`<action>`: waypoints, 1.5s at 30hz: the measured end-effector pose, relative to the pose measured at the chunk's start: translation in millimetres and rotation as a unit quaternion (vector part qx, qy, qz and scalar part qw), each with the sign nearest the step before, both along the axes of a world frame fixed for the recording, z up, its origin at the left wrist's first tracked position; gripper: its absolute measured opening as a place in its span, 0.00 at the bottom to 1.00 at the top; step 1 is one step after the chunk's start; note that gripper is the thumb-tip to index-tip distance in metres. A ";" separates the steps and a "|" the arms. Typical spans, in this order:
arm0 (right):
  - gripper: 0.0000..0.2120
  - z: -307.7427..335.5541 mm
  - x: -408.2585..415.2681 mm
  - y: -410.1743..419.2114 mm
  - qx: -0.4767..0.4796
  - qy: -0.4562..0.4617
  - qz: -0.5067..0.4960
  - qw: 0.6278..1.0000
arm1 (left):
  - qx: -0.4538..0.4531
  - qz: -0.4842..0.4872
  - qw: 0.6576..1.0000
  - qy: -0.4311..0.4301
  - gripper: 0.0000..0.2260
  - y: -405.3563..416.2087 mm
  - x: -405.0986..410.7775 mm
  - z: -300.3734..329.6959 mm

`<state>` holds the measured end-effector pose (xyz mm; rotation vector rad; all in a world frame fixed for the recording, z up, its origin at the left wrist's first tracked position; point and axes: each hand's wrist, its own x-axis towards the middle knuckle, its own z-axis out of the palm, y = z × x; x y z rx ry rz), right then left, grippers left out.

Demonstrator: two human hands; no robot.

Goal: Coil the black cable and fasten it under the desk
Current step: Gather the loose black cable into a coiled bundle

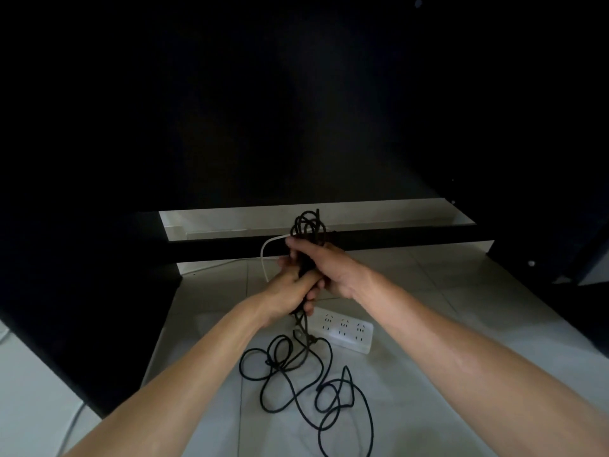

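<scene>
Two hands gripped one bundle of black cable (308, 232) under the desk (230, 110).

Both the left hand (290, 288) and the right hand (324, 268) were curled round the gathered loops, the right above the left, held up in front of a dark crossbar (395, 237). The cable's loose end trailed down to the tiled floor (428, 374) in slack tangles beside a white power strip (346, 331). A white cord (265, 255) arced just left of the hands.
</scene>
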<state>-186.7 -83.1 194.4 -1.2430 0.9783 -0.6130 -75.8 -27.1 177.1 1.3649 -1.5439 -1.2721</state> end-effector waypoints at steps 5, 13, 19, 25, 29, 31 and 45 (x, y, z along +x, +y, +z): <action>0.29 -2.5 2.0 6.3 0.075 -0.021 0.015 0.997 | 0.024 -0.030 0.999 -0.004 0.11 -2.2 8.5 1.8; 0.17 -36.6 -23.5 5.7 0.156 -0.289 -0.155 0.932 | 0.081 -0.136 0.967 -0.198 0.17 -7.7 26.3 -38.2; 0.16 -55.5 -63.5 -1.6 0.161 -0.308 -0.214 0.913 | 0.129 -0.129 0.961 -0.209 0.12 2.9 49.1 -75.2; 0.16 -56.9 -62.2 -8.9 0.161 -0.344 -0.301 0.875 | 0.136 -0.099 0.966 -0.199 0.12 11.9 56.2 -86.5; 0.12 -56.0 -59.5 -16.8 0.156 -0.368 -0.354 0.845 | 0.179 -0.108 0.966 -0.150 0.12 19.0 46.6 -90.0; 0.13 -55.7 -58.0 -20.3 0.133 -0.350 -0.357 0.856 | 0.150 -0.119 0.950 -0.247 0.11 18.9 48.6 -87.5; 0.12 -41.9 -45.1 -4.6 0.003 0.074 -0.120 0.990 | -0.171 0.137 0.924 -0.313 0.10 -20.6 58.1 -50.8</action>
